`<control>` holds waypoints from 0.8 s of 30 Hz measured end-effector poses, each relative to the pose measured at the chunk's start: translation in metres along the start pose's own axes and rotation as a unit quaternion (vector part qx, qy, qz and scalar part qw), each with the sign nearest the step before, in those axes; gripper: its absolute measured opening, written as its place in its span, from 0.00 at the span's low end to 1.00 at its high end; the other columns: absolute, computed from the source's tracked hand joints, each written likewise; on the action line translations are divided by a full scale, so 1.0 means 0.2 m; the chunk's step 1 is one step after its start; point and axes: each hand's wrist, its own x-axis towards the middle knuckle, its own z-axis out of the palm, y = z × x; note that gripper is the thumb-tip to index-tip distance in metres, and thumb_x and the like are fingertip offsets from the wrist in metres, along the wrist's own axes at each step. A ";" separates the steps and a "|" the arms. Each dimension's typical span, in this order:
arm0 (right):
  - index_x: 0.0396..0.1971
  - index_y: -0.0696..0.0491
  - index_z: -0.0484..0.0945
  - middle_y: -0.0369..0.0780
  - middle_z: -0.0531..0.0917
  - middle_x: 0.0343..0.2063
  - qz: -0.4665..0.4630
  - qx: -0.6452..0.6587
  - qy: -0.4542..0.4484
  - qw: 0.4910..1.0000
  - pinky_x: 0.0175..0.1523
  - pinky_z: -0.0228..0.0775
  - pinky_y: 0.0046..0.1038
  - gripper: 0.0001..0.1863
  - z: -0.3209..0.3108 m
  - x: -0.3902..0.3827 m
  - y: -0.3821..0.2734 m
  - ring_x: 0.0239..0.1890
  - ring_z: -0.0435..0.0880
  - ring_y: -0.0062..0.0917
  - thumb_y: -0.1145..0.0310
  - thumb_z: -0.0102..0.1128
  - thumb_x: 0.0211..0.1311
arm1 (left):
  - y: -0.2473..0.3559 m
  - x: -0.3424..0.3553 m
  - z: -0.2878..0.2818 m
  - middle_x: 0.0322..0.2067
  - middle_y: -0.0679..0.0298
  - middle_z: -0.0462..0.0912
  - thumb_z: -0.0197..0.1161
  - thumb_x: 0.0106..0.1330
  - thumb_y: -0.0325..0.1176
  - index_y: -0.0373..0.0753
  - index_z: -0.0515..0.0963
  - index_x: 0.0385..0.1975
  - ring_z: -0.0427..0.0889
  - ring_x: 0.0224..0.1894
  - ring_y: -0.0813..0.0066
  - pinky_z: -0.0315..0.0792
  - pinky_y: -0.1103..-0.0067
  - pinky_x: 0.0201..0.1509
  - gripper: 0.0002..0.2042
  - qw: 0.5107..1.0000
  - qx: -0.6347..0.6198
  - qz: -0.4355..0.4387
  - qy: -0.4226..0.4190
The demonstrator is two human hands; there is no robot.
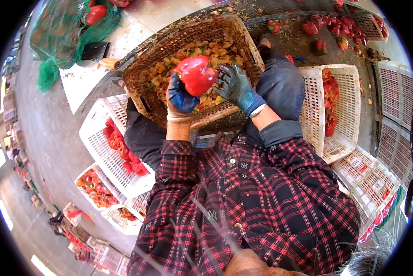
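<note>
We have a brown crate (244,46) before us. Over it, we hold the right gloved hand (237,89) open, fingers slightly curled. With the left gloved hand (182,97) we grip a red pepper (198,76), just beside the right hand, above small orange scraps (161,77).

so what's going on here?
Someone seated is handling a red bell pepper above a grimy plastic crate of orange-yellow pepper scraps. The gloved left hand holds it; the gloved right hand is open beside it, contact unclear. White crates to the left and right hold red pepper pieces. A wooden-handled cleaver lies near a green mesh bag.
</note>
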 end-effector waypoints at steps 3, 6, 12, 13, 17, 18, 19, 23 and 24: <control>0.51 0.52 0.72 0.38 0.78 0.44 0.014 -0.027 -0.049 0.998 0.55 0.72 0.37 0.22 0.02 -0.01 0.06 0.46 0.79 0.27 0.52 0.50 0.67 | 0.00 0.14 -0.36 0.39 0.58 0.79 0.57 0.67 0.34 0.32 0.73 0.47 0.80 0.39 0.73 0.77 0.77 0.44 0.14 0.867 0.484 0.101 0.055; 0.48 0.53 0.73 0.34 0.79 0.40 -0.044 -0.128 -0.043 0.990 0.50 0.75 0.29 0.17 -0.10 -0.04 0.06 0.38 0.80 0.23 0.58 0.55 0.65 | -0.01 0.10 -0.22 0.34 0.63 0.80 0.59 0.66 0.33 0.32 0.75 0.45 0.78 0.35 0.76 0.75 0.80 0.41 0.13 0.894 0.433 0.112 0.017; 0.44 0.57 0.76 0.36 0.81 0.36 -0.203 -0.128 -0.051 0.969 0.44 0.73 0.22 0.15 -0.03 -0.16 -0.11 0.37 0.79 0.20 0.75 0.61 0.55 | -0.15 0.18 -0.01 0.42 0.63 0.80 0.58 0.66 0.29 0.32 0.74 0.49 0.76 0.43 0.79 0.72 0.80 0.49 0.13 0.780 0.582 0.227 -0.031; 0.46 0.57 0.75 0.37 0.81 0.37 -0.239 -0.168 -0.025 0.956 0.45 0.73 0.23 0.17 -0.02 -0.22 -0.18 0.38 0.79 0.21 0.75 0.61 0.55 | -0.21 0.20 0.05 0.42 0.60 0.81 0.58 0.65 0.29 0.32 0.74 0.50 0.78 0.44 0.75 0.72 0.79 0.49 0.14 0.733 0.605 0.305 -0.060; 0.51 0.59 0.72 0.39 0.80 0.40 -0.402 -0.233 0.070 0.883 0.48 0.74 0.24 0.22 -0.03 -0.51 -0.48 0.40 0.80 0.21 0.78 0.62 0.54 | -0.41 0.20 0.53 0.48 0.49 0.79 0.63 0.60 0.31 0.33 0.72 0.53 0.83 0.44 0.59 0.76 0.75 0.46 0.21 0.495 0.750 0.401 -0.176; 0.52 0.59 0.72 0.39 0.80 0.40 -0.430 -0.230 0.056 0.871 0.47 0.74 0.23 0.23 -0.05 -0.59 -0.56 0.40 0.80 0.22 0.78 0.63 0.54 | -0.47 0.22 0.61 0.49 0.47 0.77 0.65 0.59 0.33 0.33 0.71 0.54 0.83 0.44 0.56 0.77 0.74 0.45 0.23 0.496 0.748 0.391 -0.205; 0.52 0.58 0.72 0.39 0.80 0.41 -0.461 -0.202 0.069 0.861 0.47 0.75 0.24 0.23 -0.08 -0.67 -0.62 0.40 0.81 0.22 0.78 0.63 0.54 | -0.53 0.25 0.69 0.49 0.48 0.78 0.65 0.59 0.34 0.34 0.71 0.54 0.83 0.42 0.57 0.78 0.73 0.43 0.23 0.516 0.722 0.392 -0.244; 0.53 0.57 0.72 0.40 0.80 0.41 -0.558 -0.184 0.152 0.795 0.45 0.79 0.29 0.23 -0.26 -1.02 -0.87 0.39 0.82 0.25 0.77 0.63 0.55 | -0.59 0.37 0.86 0.40 0.52 0.80 0.64 0.60 0.40 0.36 0.70 0.54 0.83 0.36 0.62 0.79 0.70 0.36 0.24 0.468 0.722 0.376 -0.344; 0.53 0.55 0.71 0.39 0.81 0.41 -0.578 -0.186 0.183 0.773 0.43 0.79 0.29 0.23 -0.41 -1.10 -0.96 0.39 0.82 0.26 0.75 0.63 0.56 | -0.55 0.39 0.91 0.39 0.53 0.80 0.64 0.60 0.40 0.37 0.70 0.54 0.83 0.34 0.62 0.78 0.71 0.35 0.24 0.406 0.751 0.380 -0.356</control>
